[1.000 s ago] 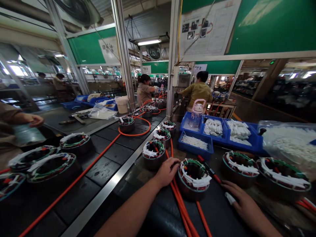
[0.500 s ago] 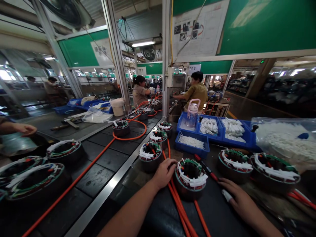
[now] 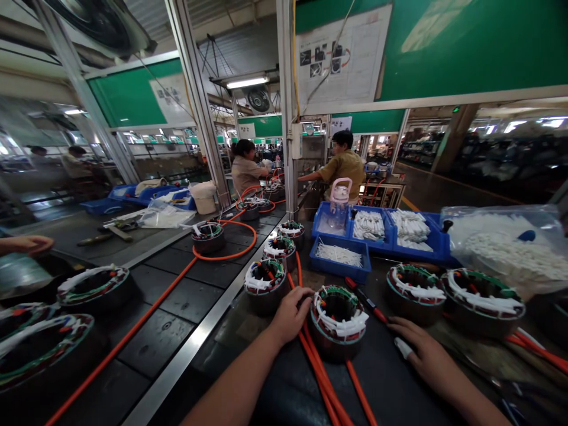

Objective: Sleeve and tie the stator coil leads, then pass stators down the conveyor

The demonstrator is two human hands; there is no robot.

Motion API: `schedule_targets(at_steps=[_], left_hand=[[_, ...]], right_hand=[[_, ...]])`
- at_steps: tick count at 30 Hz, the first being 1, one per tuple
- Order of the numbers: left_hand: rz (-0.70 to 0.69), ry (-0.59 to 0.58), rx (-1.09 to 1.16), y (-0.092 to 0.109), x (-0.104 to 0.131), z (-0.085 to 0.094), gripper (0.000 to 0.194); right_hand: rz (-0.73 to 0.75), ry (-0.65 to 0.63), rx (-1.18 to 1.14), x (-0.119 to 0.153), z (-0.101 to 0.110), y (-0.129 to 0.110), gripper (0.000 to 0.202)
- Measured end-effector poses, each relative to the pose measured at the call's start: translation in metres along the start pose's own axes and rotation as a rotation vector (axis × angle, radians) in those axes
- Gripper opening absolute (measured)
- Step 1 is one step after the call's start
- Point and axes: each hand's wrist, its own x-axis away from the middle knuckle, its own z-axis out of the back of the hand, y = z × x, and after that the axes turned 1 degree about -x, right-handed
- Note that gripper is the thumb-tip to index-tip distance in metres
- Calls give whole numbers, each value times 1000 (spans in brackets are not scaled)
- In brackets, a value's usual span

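One wound stator (image 3: 341, 346) sits on near bench (image 3: 390, 390), right of ctr. L hand (image 3: 290, 315) just left of it, fingers half-bent; can't tell if they grip anything. R hand (image 3: 423, 352) rests to its right, fingers open, tips by red/blk tool (image 3: 366, 300). Orange cables (image 3: 318, 370) run nearer; blue bin (image 3: 339, 271) w/ white strips (image 3: 338, 254) farther off.
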Motion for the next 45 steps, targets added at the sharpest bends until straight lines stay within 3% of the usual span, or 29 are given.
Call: schedule_targets(at_steps=[45], left_hand=[[17,-1,3,1,0,0,23]], right_hand=[[21,2,22,0,-3,5,67]])
